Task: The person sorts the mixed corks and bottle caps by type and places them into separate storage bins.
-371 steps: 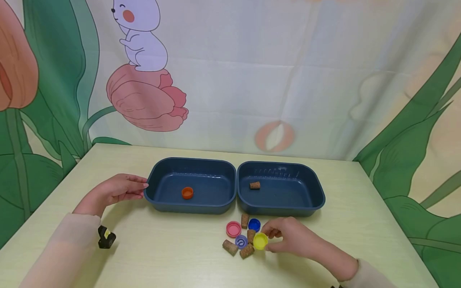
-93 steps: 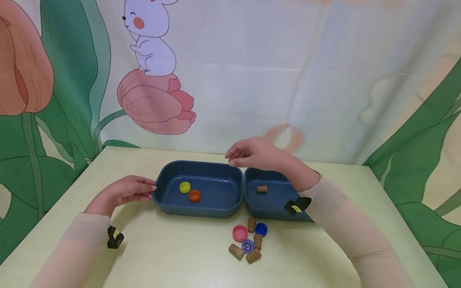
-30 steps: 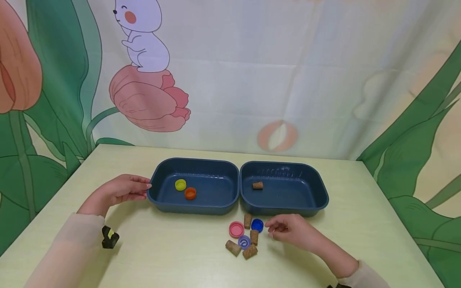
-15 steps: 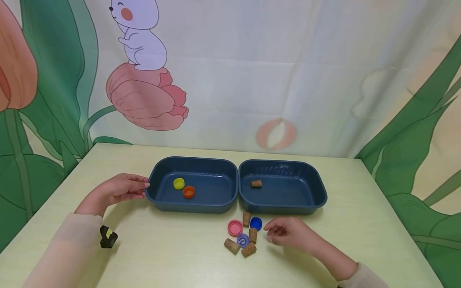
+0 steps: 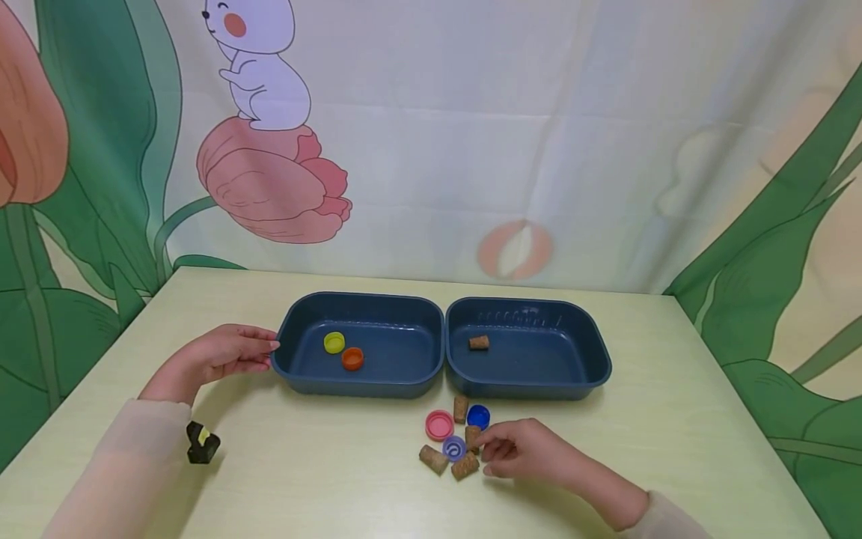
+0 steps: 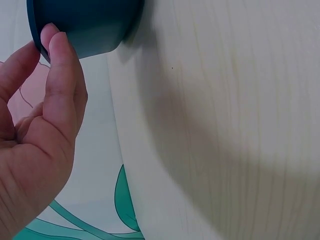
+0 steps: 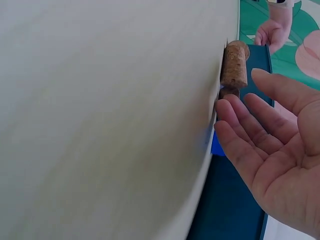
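My left hand (image 5: 232,352) pinches the left end of a dark blue rectangular bin (image 5: 364,389); the left wrist view shows the fingertips at its rim (image 6: 37,30). In this bin lie a yellow bottle cap (image 5: 334,343) and an orange bottle cap (image 5: 352,358). My right hand (image 5: 532,451) is beside the loose pile, fingers loosely bent around nothing, fingertips at a cork (image 5: 472,436) that they partly cover. Around it lie other corks (image 5: 465,467), a purple cap (image 5: 454,449), a pink cap (image 5: 439,425) and a blue cap (image 5: 478,417). A cork (image 7: 234,65) shows past the fingers in the right wrist view.
A second dark blue bin (image 5: 532,391) stands against the first one's right side, with one cork (image 5: 479,342) in it. Both are on a pale wooden table (image 5: 303,464). Behind the table hangs a printed cloth (image 5: 417,150) with a rabbit and flowers.
The yellow cap, earlier at my right hand, is now in the left bin. My right hand came back from above the bins and has just moved left to the corks. The left hand stays put.
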Available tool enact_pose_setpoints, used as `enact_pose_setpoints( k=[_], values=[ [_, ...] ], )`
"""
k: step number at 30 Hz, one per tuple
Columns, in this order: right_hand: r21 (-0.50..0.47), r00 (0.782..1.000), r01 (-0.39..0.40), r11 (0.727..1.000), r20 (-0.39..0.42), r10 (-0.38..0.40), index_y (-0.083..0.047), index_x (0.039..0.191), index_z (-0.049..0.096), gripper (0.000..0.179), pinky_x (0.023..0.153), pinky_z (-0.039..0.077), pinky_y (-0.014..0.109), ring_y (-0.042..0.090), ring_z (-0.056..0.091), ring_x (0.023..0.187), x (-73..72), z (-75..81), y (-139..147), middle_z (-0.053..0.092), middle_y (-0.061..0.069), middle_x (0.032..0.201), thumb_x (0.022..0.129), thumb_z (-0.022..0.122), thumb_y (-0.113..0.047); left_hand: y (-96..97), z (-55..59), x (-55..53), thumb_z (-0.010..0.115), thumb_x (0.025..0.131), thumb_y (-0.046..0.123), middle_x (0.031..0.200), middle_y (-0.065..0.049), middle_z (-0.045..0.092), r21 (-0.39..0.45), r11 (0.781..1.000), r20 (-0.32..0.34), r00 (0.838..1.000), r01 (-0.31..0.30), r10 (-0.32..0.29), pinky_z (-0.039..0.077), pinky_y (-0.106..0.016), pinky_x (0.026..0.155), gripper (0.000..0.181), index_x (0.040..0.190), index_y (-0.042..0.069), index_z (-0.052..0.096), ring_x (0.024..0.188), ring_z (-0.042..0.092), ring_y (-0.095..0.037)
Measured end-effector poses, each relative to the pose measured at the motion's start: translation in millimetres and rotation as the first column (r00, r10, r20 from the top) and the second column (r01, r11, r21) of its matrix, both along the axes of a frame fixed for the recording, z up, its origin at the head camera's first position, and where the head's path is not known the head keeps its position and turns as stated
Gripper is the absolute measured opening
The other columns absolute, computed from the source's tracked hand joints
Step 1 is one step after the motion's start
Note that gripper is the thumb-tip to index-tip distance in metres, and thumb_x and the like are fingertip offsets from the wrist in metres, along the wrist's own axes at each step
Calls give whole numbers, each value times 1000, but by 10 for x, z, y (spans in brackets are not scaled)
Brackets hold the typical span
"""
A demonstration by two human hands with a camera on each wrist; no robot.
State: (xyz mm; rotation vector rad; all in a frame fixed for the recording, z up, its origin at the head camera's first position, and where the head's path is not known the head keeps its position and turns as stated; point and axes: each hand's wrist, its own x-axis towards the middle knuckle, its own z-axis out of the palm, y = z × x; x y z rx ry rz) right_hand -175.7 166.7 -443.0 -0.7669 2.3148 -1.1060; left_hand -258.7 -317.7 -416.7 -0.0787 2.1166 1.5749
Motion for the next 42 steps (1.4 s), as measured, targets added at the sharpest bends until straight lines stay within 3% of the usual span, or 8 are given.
enact_pose_setpoints(
  k=[12, 18, 28, 32, 42],
  values=[
    [113, 993, -37, 993, -106, 49, -2, 111, 74, 26, 72, 53, 13, -3, 57, 79, -2, -6, -114, 75, 4, 93, 85, 79, -4, 2, -4, 0, 52, 106, 13, 88, 10, 71, 13, 1000, -1, 1000, 0, 0, 62, -20, 81, 53, 146, -18, 34, 80, 69, -4],
    [168, 965, -77, 983, -235, 116, -6, 107, 74, 23, 70, 51, 14, -4, 53, 76, -4, -10, -165, 73, 2, 88, 85, 78, -2, -13, -11, -17, 51, 107, 13, 88, 10, 71, 12, 1000, -1, 1000, -1, 1, 62, -20, 81, 54, 147, -18, 32, 80, 69, -4],
    [200, 940, -93, 975, -306, 152, -8, 103, 76, 18, 69, 52, 14, -5, 55, 74, 2, -15, -184, 75, 1, 88, 86, 78, -3, 1, -8, -4, 52, 106, 14, 87, 10, 71, 9, 1000, -7, 1000, 4, -4, 62, -19, 80, 56, 147, -19, 31, 80, 68, -3],
    [189, 945, -95, 977, -292, 148, -7, 103, 77, 17, 70, 54, 13, -6, 56, 74, -11, -17, -163, 75, 1, 86, 86, 77, -3, 6, -5, -5, 52, 106, 14, 87, 10, 71, 11, 1000, -8, 1000, 6, -6, 62, -19, 80, 55, 147, -18, 32, 80, 68, -3],
    [89, 992, -48, 995, -116, 58, -6, 105, 76, 17, 71, 54, 14, -3, 57, 75, 3, 58, -48, 74, 1, 88, 88, 77, -8, 3, -9, -5, 52, 107, 14, 88, 10, 71, 10, 1000, -3, 1000, 9, -9, 62, -19, 80, 55, 147, -18, 32, 80, 69, -3]
  ],
)
